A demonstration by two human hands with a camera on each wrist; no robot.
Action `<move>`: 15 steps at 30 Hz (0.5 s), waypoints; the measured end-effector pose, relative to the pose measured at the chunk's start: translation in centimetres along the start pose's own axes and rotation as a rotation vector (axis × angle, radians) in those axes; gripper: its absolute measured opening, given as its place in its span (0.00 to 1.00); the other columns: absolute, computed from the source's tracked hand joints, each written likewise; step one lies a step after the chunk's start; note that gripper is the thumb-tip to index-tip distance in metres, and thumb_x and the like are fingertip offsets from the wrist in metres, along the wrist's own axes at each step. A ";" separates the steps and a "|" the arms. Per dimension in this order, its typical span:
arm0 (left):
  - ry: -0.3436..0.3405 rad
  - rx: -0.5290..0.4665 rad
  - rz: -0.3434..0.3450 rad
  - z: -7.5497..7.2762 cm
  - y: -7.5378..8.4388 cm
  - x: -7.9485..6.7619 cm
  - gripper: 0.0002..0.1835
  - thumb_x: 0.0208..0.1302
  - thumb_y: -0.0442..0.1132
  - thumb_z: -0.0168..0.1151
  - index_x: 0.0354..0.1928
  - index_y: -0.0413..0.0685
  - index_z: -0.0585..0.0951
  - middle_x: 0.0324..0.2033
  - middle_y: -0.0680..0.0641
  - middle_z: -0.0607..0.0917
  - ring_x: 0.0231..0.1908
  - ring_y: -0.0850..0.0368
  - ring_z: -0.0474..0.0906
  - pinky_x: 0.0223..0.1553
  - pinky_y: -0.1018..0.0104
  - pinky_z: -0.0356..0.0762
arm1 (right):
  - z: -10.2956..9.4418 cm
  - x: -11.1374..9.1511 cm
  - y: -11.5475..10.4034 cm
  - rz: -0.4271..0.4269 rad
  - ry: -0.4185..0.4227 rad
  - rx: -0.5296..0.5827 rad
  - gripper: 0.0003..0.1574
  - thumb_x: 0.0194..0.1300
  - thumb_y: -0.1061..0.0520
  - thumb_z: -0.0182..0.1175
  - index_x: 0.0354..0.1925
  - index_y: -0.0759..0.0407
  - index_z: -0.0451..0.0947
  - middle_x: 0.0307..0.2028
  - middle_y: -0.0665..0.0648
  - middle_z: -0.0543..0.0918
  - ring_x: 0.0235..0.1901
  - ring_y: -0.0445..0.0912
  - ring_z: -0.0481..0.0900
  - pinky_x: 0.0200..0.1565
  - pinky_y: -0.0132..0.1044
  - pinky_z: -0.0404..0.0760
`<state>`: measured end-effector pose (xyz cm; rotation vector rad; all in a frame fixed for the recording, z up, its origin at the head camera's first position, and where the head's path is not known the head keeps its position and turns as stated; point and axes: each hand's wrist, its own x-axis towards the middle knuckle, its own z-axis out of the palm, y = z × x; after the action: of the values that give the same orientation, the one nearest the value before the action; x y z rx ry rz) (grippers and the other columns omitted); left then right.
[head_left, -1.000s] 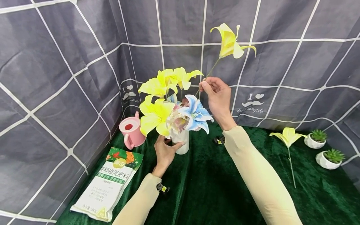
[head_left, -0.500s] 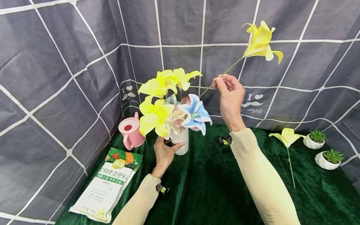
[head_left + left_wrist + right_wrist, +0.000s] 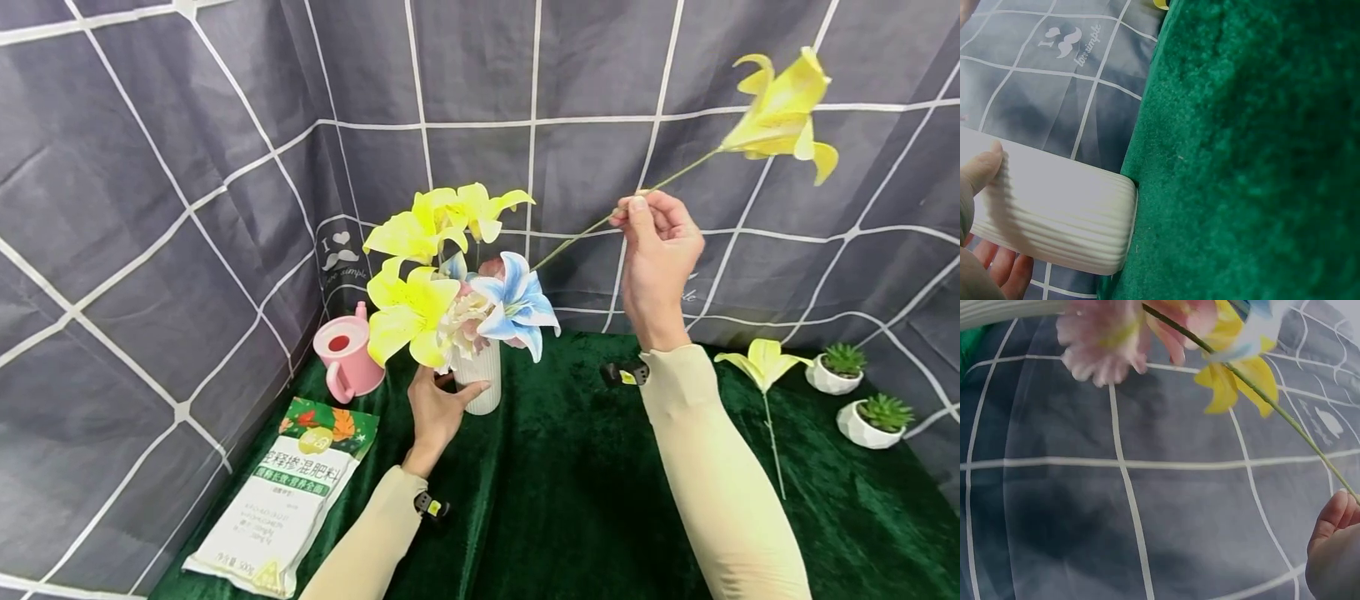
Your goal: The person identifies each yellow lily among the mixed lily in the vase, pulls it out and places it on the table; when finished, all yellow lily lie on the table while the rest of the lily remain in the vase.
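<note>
My left hand (image 3: pixel 437 414) holds a white ribbed vase (image 3: pixel 482 387) upright on the cloth; its thumb lies on one side and fingers on the other in the left wrist view. Yellow lilies (image 3: pixel 411 308), a blue-and-white lily (image 3: pixel 517 304) and pale pink flowers (image 3: pixel 467 321) fill the vase. My right hand (image 3: pixel 660 258) pinches the stem (image 3: pixel 678 173) of another yellow lily (image 3: pixel 780 117), tilted up to the right. In the right wrist view this stem (image 3: pixel 1285 415) runs down to the pink flowers (image 3: pixel 1107 344). The head view hides its lower end behind the blue lily.
A pink watering can (image 3: pixel 352 358) and a white-and-green fertilizer bag (image 3: pixel 277 500) are at left. At right, one yellow lily (image 3: pixel 767 367) lies on the green cloth (image 3: pixel 570 500) near two potted succulents (image 3: pixel 834 371). Grey checked fabric (image 3: pixel 480 75) hangs behind.
My right hand has moved right with the yellow lily, whose stem now leans further over toward the right. The left hand stays on the vase.
</note>
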<state>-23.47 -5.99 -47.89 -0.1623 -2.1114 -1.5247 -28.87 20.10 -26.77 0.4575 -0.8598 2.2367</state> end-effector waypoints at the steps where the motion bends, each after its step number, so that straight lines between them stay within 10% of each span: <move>1: -0.001 -0.005 -0.001 0.0 0.0 0.0 0.42 0.42 0.49 0.85 0.62 0.55 0.77 0.53 0.47 0.83 0.51 0.50 0.84 0.49 0.50 0.87 | -0.3 0.2 -0.4 -0.010 0.014 0.012 0.04 0.62 0.74 0.64 0.34 0.71 0.78 0.28 0.63 0.86 0.27 0.50 0.83 0.34 0.36 0.85; 15: 0.017 -0.041 -0.051 0.3 0.4 0.0 0.42 0.40 0.37 0.85 0.62 0.51 0.77 0.53 0.42 0.82 0.51 0.44 0.83 0.52 0.44 0.85 | -7.1 1.2 -7.9 -0.086 0.154 0.004 0.15 0.53 0.78 0.69 0.38 0.87 0.76 0.25 0.70 0.85 0.22 0.54 0.83 0.28 0.39 0.85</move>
<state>-23.46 -5.56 -47.65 -0.1099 -2.0872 -1.5938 -24.69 29.89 -27.69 0.3135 -0.7416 2.1634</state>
